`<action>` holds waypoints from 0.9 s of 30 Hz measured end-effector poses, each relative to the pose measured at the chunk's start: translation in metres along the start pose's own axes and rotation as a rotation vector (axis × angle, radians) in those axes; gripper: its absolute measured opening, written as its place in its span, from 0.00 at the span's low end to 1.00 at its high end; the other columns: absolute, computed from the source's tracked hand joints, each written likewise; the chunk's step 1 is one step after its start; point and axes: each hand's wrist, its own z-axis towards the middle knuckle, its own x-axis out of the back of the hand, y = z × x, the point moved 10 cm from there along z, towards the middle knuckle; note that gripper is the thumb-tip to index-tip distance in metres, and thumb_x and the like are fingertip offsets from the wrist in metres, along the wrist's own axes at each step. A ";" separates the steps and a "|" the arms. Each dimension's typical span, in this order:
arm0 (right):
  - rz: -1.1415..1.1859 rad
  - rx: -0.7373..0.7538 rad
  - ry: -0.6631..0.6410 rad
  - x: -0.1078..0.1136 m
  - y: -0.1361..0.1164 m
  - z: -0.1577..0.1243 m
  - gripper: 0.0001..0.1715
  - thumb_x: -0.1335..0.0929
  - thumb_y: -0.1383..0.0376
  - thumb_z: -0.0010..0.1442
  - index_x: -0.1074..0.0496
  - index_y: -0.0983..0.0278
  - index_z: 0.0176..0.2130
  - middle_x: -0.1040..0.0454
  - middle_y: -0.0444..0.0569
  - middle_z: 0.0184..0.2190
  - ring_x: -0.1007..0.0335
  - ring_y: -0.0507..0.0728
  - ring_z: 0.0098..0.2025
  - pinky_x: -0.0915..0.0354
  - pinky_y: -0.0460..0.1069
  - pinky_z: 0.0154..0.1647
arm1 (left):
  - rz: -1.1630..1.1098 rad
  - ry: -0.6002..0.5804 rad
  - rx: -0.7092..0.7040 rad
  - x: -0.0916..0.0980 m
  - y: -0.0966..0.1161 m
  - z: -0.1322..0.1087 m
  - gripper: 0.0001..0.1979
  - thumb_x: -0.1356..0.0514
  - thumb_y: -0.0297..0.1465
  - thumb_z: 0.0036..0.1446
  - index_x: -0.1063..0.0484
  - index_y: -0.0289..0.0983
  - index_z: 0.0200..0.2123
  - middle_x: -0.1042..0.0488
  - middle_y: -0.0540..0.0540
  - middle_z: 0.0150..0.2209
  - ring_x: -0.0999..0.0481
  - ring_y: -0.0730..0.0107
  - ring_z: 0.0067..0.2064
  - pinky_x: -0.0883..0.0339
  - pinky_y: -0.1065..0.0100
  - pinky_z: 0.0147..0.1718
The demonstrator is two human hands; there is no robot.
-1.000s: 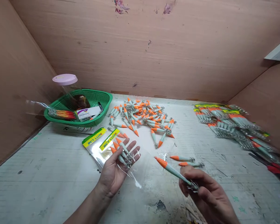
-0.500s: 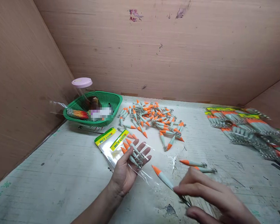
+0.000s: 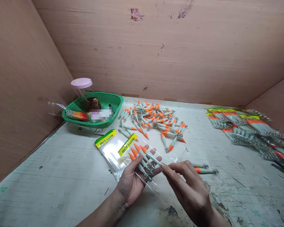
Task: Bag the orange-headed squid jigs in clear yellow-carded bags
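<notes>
My left hand (image 3: 132, 183) is closed around a clear plastic bag (image 3: 127, 147) with a yellow and green header, its thumb pressed on several orange-tipped, pale squid lures (image 3: 142, 164) inside. My right hand (image 3: 189, 183) pinches the hooked end of another squid lure (image 3: 150, 154), whose orange tip points into the bag beside the others. Just behind my right hand, two more loose lures (image 3: 207, 171) lie on the table, partly hidden by it. A stack of flat header bags (image 3: 106, 148) rests to the left, partly under the held bag.
A heap of loose lures (image 3: 153, 118) spreads over the middle of the table. At the back left stands a green basket (image 3: 118, 105) with a pink-lidded jar (image 3: 81, 83) and packed lures. Filled bags (image 3: 248, 129) are piled at the right. Wooden panels (image 3: 156, 56) enclose the table.
My right hand has moved left and up, bringing its lure from above the table to the bag among the other lures. My left hand has shifted slightly right with the bag.
</notes>
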 end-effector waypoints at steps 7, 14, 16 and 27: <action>-0.047 -0.054 0.066 0.000 -0.004 0.006 0.27 0.34 0.80 0.56 0.33 0.68 0.55 0.25 0.53 0.35 0.35 0.55 0.33 0.37 0.52 0.34 | -0.043 -0.007 0.033 0.000 -0.010 -0.002 0.26 0.48 0.25 0.62 0.47 0.29 0.63 0.24 0.34 0.48 0.24 0.54 0.49 0.34 0.50 0.53; -0.100 -0.155 -0.005 -0.001 0.010 0.007 0.17 0.32 0.70 0.60 0.29 0.67 0.49 0.34 0.47 0.25 0.39 0.54 0.29 0.39 0.49 0.30 | -0.028 0.045 0.015 0.007 -0.009 0.000 0.28 0.46 0.23 0.61 0.48 0.30 0.63 0.25 0.34 0.49 0.25 0.55 0.50 0.33 0.55 0.53; -0.030 -0.209 -0.035 -0.003 0.016 0.008 0.14 0.32 0.68 0.60 0.28 0.67 0.47 0.34 0.47 0.26 0.38 0.54 0.29 0.38 0.49 0.29 | -0.025 0.041 0.009 0.008 -0.008 0.000 0.28 0.45 0.24 0.61 0.48 0.30 0.63 0.26 0.34 0.50 0.25 0.54 0.51 0.32 0.55 0.52; 0.102 -0.213 -0.007 0.009 0.022 0.006 0.10 0.34 0.75 0.59 0.28 0.65 0.41 0.31 0.48 0.28 0.36 0.53 0.31 0.36 0.48 0.30 | 0.033 0.001 -0.005 0.002 -0.005 -0.003 0.31 0.47 0.25 0.61 0.54 0.39 0.65 0.29 0.34 0.53 0.26 0.47 0.50 0.28 0.49 0.46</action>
